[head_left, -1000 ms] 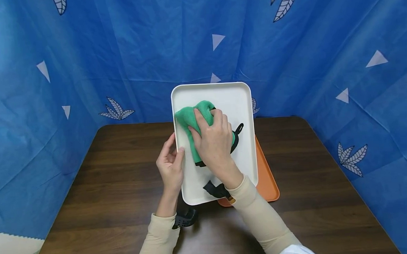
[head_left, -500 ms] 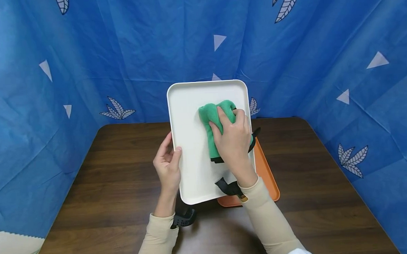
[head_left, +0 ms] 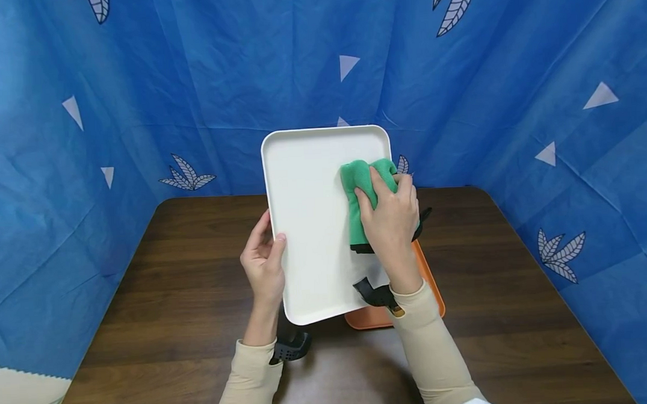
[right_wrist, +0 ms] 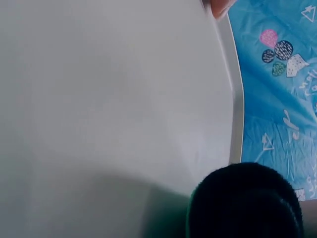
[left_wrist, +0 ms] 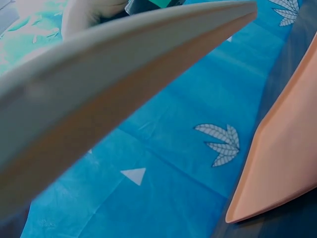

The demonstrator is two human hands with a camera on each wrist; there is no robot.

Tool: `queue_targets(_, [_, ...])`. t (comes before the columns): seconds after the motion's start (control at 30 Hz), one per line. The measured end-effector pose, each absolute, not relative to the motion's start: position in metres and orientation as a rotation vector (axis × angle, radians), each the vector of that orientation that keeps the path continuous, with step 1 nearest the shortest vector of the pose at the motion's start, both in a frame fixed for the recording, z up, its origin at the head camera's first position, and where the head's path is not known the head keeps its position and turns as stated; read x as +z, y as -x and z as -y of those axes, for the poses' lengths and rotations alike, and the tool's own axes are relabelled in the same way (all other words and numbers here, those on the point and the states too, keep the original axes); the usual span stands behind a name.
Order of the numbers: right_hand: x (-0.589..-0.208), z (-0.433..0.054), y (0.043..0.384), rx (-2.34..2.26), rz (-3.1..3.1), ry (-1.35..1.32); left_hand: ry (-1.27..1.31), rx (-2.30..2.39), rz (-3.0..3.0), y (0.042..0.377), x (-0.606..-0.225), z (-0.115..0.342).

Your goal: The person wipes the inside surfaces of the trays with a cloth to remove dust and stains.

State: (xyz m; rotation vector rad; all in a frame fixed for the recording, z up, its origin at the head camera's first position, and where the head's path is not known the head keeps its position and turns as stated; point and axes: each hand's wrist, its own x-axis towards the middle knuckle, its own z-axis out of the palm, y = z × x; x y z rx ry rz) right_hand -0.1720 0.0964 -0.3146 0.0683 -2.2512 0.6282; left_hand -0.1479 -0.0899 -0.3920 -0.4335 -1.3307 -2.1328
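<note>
A white rectangular tray (head_left: 314, 226) is held up and tilted, its inner face toward the head camera. My left hand (head_left: 264, 262) grips its left rim, thumb on the front and fingers behind. In my right hand (head_left: 393, 220) a bunched green cloth (head_left: 358, 191) with black edging lies against the tray's right side, overlapping the right rim. The left wrist view shows the tray's rim and underside (left_wrist: 124, 74) from below. From the right wrist, the tray's inner surface (right_wrist: 114, 89) fills most of the picture, with the dark end of the cloth (right_wrist: 245, 198) at the bottom.
An orange tray (head_left: 430, 282) lies on the brown wooden table (head_left: 197, 280), partly hidden behind the white tray. Blue patterned curtain (head_left: 231, 79) hangs around the back and sides. Dark wrist-worn devices sit on both forearms.
My right hand has slid the green cloth rightward across the white tray, from its left part to the right rim. The tray has shifted slightly left and up with my left hand.
</note>
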Motion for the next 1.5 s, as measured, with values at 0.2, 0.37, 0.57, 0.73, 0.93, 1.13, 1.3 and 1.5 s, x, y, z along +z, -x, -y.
queue_targets(0.2, [-0.315,-0.093,0.172,0.632,2.262,-0.039,0.422,-2.136,1.344,0.147,-0.391,0.09])
queue_targets(0.37, [-0.315,-0.088,0.171,0.62,2.266,-0.042,0.415,-2.126,1.344,0.148,-0.392,0.091])
queue_targets(0.57, [-0.316,-0.078,0.169,0.594,2.256,-0.076,0.428,-2.128,1.349,0.148,-0.392,0.09])
queue_targets(0.73, [-0.317,-0.066,0.166,0.564,2.238,-0.129,0.406,-2.126,1.36,0.147,-0.391,0.089])
queue_targets(0.93, [-0.319,-0.053,0.164,0.514,2.218,-0.181,0.37,-2.117,1.366,0.146,-0.39,0.087])
queue_targets(1.13, [-0.319,-0.041,0.157,0.481,2.215,-0.25,0.358,-2.119,1.373,0.146,-0.39,0.085])
queue_targets(1.3, [-0.322,-0.032,0.152,0.453,2.2,-0.319,0.362,-2.118,1.371,0.146,-0.39,0.084])
queue_targets(1.5, [-0.325,-0.022,0.146,0.408,2.175,-0.389,0.362,-2.099,1.401,0.146,-0.392,0.084])
